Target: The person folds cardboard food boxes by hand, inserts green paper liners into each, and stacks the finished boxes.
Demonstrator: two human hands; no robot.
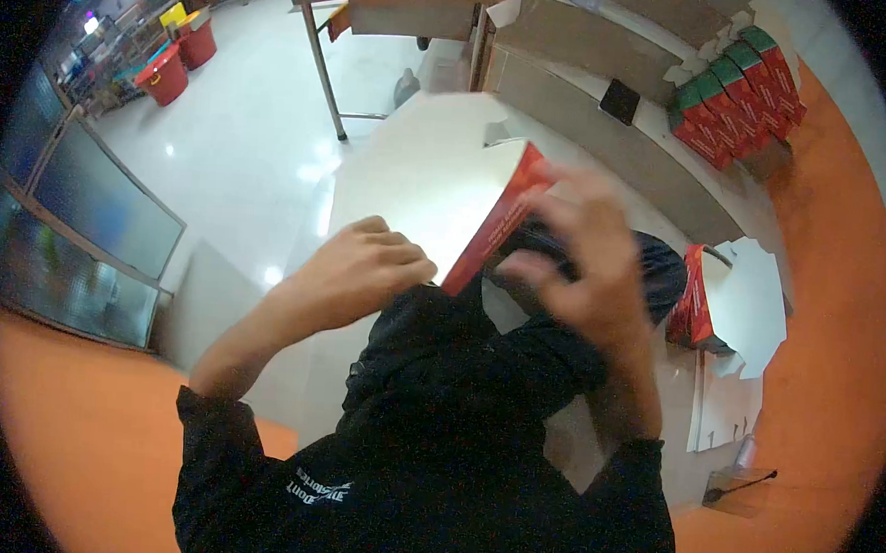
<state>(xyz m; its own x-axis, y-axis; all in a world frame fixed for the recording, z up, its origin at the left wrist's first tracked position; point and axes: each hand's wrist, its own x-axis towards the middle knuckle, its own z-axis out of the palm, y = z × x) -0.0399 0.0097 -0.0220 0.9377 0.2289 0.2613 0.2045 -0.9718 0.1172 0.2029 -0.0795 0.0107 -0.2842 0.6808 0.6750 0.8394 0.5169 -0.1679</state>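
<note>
A partly folded cardboard food box [423, 180], white inside with a red printed side, is held up in front of my lap. Closed at its lower left edge, my left hand [363, 269] grips it with curled fingers. My right hand [590, 249] is blurred by motion beside the red side panel [493, 219]. Its thumb and fingers are spread apart, the upper fingers at or close to the panel's top corner. Whether they touch the panel I cannot tell. The white flaps at the far end of the box are blurred.
To my right stand an open red-and-white box [697, 300] and flat white cardboard sheets [727, 407]. Several red-and-green boxes [738, 97] are lined up on the ledge, near a black phone-like object [619, 102]. A metal-legged table [402, 14] and red buckets [163, 75] are farther off.
</note>
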